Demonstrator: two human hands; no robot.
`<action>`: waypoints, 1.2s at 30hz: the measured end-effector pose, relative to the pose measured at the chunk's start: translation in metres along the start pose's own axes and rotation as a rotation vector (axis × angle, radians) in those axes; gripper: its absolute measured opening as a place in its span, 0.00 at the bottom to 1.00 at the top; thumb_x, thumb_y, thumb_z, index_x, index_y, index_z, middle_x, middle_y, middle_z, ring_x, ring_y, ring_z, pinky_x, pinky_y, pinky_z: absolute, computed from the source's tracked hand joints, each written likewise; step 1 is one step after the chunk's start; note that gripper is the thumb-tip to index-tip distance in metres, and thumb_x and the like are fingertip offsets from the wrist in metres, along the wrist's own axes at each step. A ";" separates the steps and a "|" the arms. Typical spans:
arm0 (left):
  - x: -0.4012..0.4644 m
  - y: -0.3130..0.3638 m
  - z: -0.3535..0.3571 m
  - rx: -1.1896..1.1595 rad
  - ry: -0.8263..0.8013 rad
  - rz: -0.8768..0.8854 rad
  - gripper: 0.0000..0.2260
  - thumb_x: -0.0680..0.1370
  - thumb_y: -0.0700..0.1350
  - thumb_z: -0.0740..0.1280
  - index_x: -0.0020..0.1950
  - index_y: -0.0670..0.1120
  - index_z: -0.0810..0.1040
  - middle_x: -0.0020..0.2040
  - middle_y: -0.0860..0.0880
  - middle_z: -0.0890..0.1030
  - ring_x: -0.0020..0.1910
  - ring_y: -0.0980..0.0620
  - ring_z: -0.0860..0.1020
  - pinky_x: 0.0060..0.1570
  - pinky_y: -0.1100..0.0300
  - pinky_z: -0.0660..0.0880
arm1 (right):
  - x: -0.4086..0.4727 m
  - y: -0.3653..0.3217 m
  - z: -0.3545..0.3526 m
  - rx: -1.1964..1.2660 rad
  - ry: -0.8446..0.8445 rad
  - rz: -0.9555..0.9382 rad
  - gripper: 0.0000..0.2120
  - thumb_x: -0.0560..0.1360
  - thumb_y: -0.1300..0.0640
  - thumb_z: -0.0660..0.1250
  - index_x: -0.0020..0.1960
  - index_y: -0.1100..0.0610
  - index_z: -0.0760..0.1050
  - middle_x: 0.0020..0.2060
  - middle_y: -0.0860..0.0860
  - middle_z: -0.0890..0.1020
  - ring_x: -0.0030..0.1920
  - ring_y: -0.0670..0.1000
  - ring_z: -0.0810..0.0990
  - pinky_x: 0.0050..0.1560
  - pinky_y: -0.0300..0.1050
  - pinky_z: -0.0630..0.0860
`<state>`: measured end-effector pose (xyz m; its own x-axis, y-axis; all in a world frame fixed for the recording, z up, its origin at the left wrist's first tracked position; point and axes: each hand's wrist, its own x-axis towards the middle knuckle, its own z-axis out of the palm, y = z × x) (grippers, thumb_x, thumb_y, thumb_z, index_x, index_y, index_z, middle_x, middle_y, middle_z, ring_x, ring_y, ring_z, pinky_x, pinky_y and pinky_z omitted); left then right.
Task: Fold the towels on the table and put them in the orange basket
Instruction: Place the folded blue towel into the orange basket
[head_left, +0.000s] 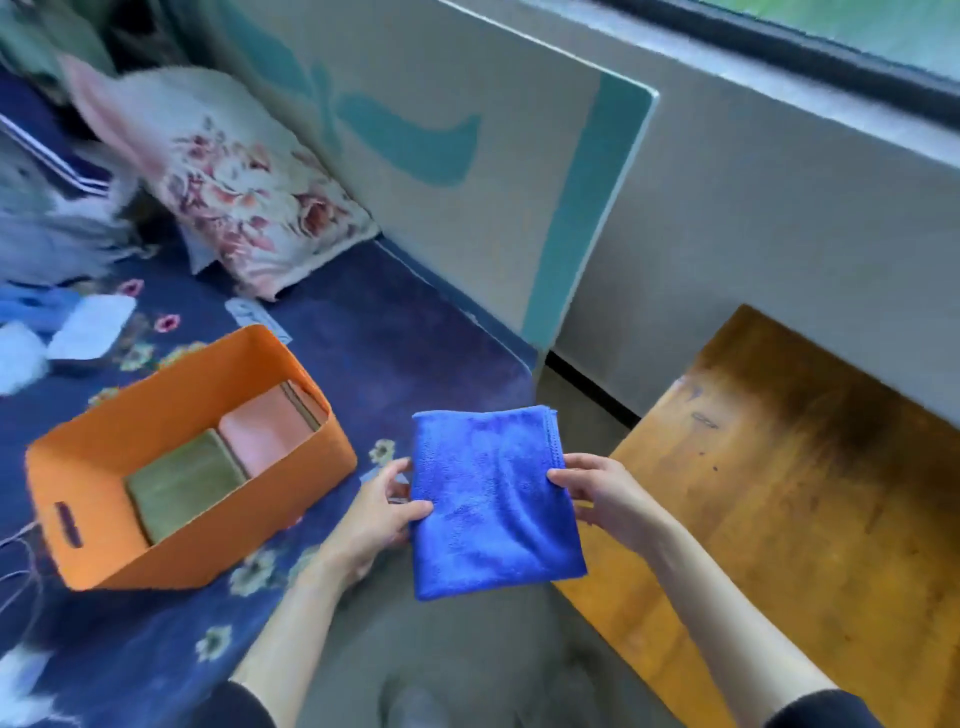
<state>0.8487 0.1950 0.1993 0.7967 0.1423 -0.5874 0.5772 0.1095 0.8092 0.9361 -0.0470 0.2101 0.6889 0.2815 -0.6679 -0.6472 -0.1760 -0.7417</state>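
A folded blue towel (493, 499) hangs in the air between the bed and the wooden table (779, 493). My left hand (382, 512) pinches its left edge, thumb on top. My right hand (602, 493) grips its right edge. To the left, on the dark blue bedspread, stands the orange basket (104, 514). Inside it lie a folded green towel (182, 483) and a folded pink towel (270, 431), side by side.
A floral pillow (244, 192) leans at the head of the bed against a grey and teal headboard (467, 171). White and light blue cloths (78, 327) lie at the far left. Grey floor (441, 649) shows between bed and table.
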 end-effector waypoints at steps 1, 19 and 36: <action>-0.004 -0.001 -0.022 -0.014 0.028 0.001 0.19 0.74 0.31 0.66 0.57 0.54 0.72 0.52 0.45 0.77 0.45 0.51 0.80 0.36 0.60 0.78 | 0.005 -0.005 0.023 -0.036 -0.029 -0.002 0.06 0.74 0.63 0.66 0.50 0.59 0.79 0.38 0.50 0.84 0.33 0.47 0.80 0.33 0.39 0.74; -0.002 -0.039 -0.257 -0.304 0.506 -0.183 0.22 0.77 0.36 0.64 0.69 0.49 0.65 0.51 0.51 0.77 0.45 0.52 0.79 0.35 0.59 0.75 | 0.150 -0.055 0.311 -0.444 -0.374 0.149 0.09 0.74 0.63 0.66 0.55 0.61 0.75 0.44 0.54 0.79 0.38 0.50 0.78 0.39 0.42 0.76; 0.121 -0.093 -0.384 0.112 0.790 -0.467 0.22 0.73 0.37 0.64 0.66 0.47 0.67 0.53 0.46 0.78 0.49 0.44 0.77 0.47 0.51 0.73 | 0.311 -0.004 0.463 -0.588 -0.426 0.403 0.07 0.74 0.66 0.62 0.49 0.56 0.74 0.44 0.52 0.78 0.43 0.52 0.77 0.38 0.46 0.77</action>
<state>0.8223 0.5800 0.0515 0.1484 0.7417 -0.6541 0.8560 0.2349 0.4605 1.0017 0.4780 0.0336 0.1813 0.4039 -0.8967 -0.4604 -0.7709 -0.4403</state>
